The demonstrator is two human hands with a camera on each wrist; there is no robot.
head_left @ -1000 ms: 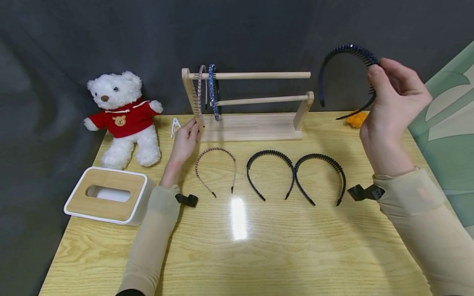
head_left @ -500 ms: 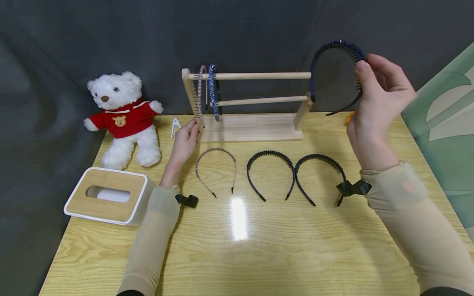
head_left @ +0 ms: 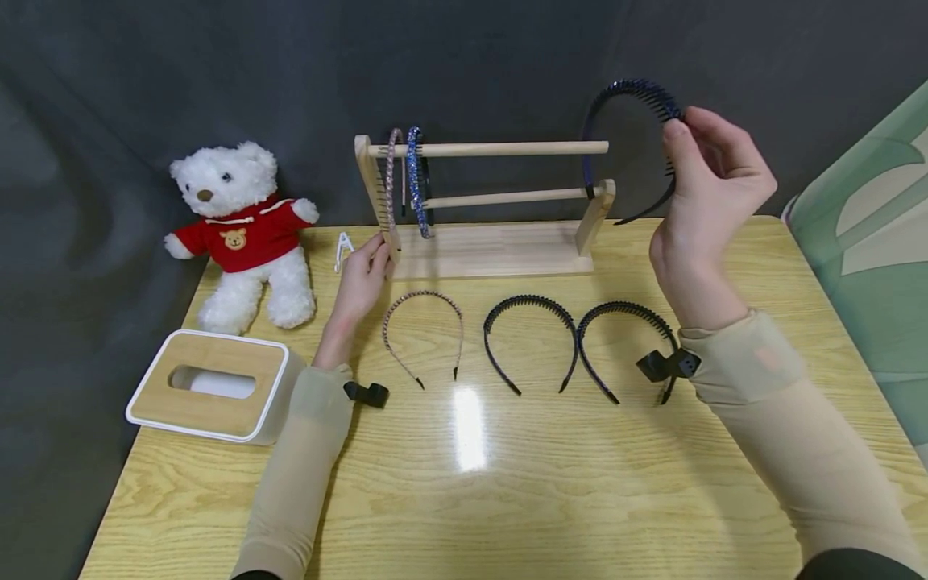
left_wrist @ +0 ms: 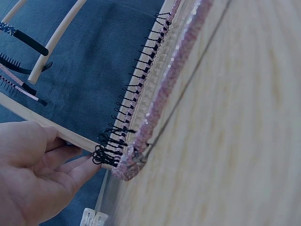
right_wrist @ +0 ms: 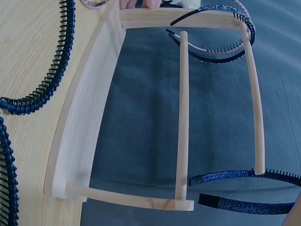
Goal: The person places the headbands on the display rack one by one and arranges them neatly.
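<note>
My left hand (head_left: 360, 278) grips the lower end of the left upright of a wooden headband rack (head_left: 500, 250), fingers and thumb around its edge in the left wrist view. My right hand (head_left: 706, 197) pinches a dark blue toothed headband (head_left: 632, 85) by its side, held up at the rack's right. Its loop overlaps the free end of the top rod (head_left: 507, 149); in the right wrist view the rod's tip sits right at the headband's toothed band (right_wrist: 221, 176). A pink headband (head_left: 391, 173) and a blue glittery headband (head_left: 415, 177) hang at the rods' left end.
On the table before the rack lie a thin pink headband (head_left: 423, 293) and two dark toothed headbands (head_left: 529, 300), side by side. A white teddy bear (head_left: 250, 242) in red, a tissue box (head_left: 155, 387) and a small white clip (head_left: 343, 250) are at the left.
My right hand has carried the dark blue headband leftward, from beyond the rack's right side to the rod's end. My left hand stays on the upright.
</note>
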